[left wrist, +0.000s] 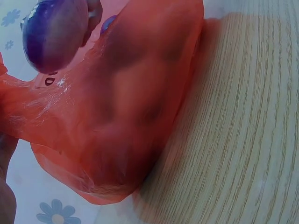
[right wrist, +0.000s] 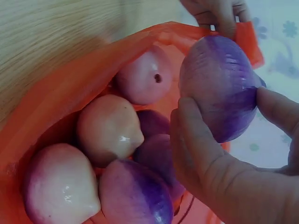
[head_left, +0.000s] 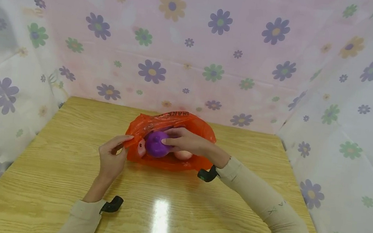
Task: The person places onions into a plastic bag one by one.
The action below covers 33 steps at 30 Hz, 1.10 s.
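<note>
A red plastic bag (head_left: 202,128) lies on the table with its mouth spread toward me. My left hand (head_left: 111,159) pinches the bag's left edge between thumb and fingers. Over the bag's mouth, my right hand (head_left: 187,142) grips a glossy purple onion (head_left: 156,146) by its sides. In the right wrist view, that onion (right wrist: 217,88) sits between thumb and fingers, above several other onions (right wrist: 110,130) inside the bag, some pale and some purple. The left wrist view shows the bag's side (left wrist: 135,93), with dark round shapes through the plastic.
The wooden table (head_left: 62,163) reaches toward me, with bare wood on both sides of the bag. Flower-patterned sheets (head_left: 187,54) enclose the back and both sides. A black wrist mount (head_left: 208,173) on the right sleeve hangs close to the bag's front edge.
</note>
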Tool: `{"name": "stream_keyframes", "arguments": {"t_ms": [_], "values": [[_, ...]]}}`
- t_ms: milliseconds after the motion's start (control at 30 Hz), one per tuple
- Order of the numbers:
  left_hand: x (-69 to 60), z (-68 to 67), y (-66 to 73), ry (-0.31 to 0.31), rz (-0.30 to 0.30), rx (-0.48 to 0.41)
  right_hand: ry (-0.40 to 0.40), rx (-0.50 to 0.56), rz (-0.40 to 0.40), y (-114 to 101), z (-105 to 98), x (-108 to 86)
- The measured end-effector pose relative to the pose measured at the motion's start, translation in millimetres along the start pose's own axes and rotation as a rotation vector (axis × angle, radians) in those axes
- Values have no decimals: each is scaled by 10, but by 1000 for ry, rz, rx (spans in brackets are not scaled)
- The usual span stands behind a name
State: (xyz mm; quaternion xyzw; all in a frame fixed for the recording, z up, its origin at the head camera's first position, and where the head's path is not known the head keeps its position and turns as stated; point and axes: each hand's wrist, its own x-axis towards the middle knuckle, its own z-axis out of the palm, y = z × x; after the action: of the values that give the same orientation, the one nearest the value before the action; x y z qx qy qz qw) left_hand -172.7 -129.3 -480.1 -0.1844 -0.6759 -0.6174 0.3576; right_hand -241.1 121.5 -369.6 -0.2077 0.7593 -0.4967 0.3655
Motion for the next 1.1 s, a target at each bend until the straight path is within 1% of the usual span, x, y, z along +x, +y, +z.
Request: {"name": "stream_keyframes", "arguments": {"t_ms": [100, 267, 433, 600, 800, 967, 1100], "values": [[0, 2, 2, 1, 8, -5, -8, 13, 19, 10, 21, 72], [8, 10, 16, 6, 25, -18, 14, 18, 14, 80, 71, 154], [12, 22, 24, 13, 39, -20, 73, 69, 30, 163, 121, 209], [12, 21, 33, 17, 34, -26, 140, 96, 28, 222, 133, 251], [12, 10, 22, 26, 28, -27, 170, 72, 24, 253, 139, 285], [19, 10, 35, 30, 35, -40, 187, -24, -19, 275, 124, 283], [24, 14, 48, 39, 37, -38, 201, -45, -27, 281, 115, 263]]}}
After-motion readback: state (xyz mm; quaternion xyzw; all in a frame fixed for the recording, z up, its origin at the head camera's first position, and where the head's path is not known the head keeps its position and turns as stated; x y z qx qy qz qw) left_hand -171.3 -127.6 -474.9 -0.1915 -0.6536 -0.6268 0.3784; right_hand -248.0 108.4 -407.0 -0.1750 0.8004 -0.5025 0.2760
